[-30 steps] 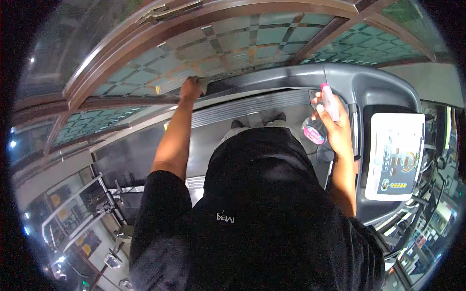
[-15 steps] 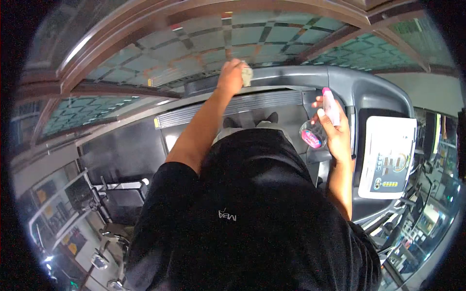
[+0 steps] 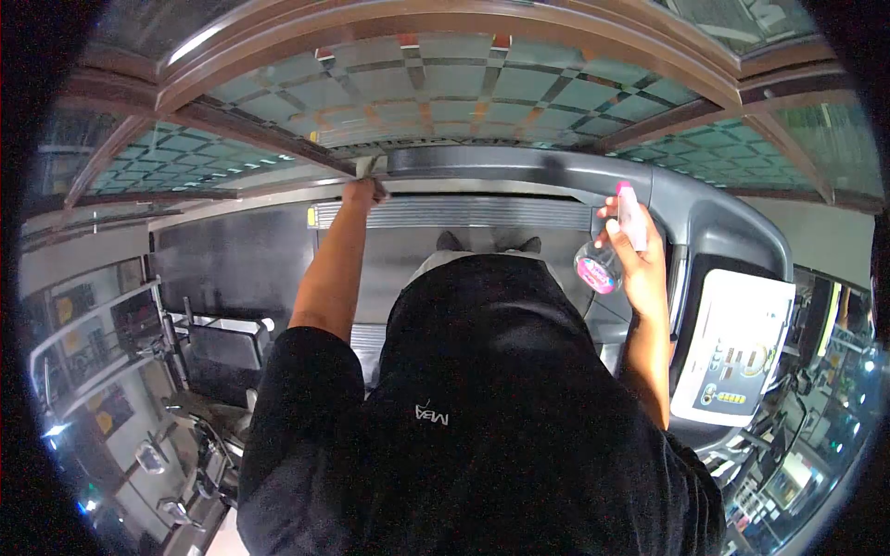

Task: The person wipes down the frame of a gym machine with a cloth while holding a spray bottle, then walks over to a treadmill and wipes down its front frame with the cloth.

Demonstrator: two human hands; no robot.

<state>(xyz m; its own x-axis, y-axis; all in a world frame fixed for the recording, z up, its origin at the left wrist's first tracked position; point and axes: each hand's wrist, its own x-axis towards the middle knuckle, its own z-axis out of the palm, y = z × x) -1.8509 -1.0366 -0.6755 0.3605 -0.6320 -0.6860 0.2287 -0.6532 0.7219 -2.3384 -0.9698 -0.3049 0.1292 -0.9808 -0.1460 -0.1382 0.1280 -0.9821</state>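
My left hand [image 3: 365,191] is closed around a crumpled pale cloth [image 3: 373,167], pressed at the left end of the treadmill's dark grey handrail [image 3: 482,161]. Its fingers are partly hidden, and only a bit of the cloth shows above them. In my right hand [image 3: 643,264] is a clear spray bottle [image 3: 598,271] with a pink and white trigger head and a pink label. I hold it upright to slightly tilted, inside the rail and left of the treadmill console [image 3: 737,347].
Under my feet is the treadmill belt [image 3: 408,246], with a ribbed side strip [image 3: 464,213] along its far side. Beyond the handrail stand brown-framed glass panels [image 3: 445,93] with a square pattern. Gym equipment [image 3: 227,347] is on the left.
My left hand has slid leftwards along the handrail with the cloth, to the rail's end. My right hand still holds the spray bottle. The camera view has shifted a little.
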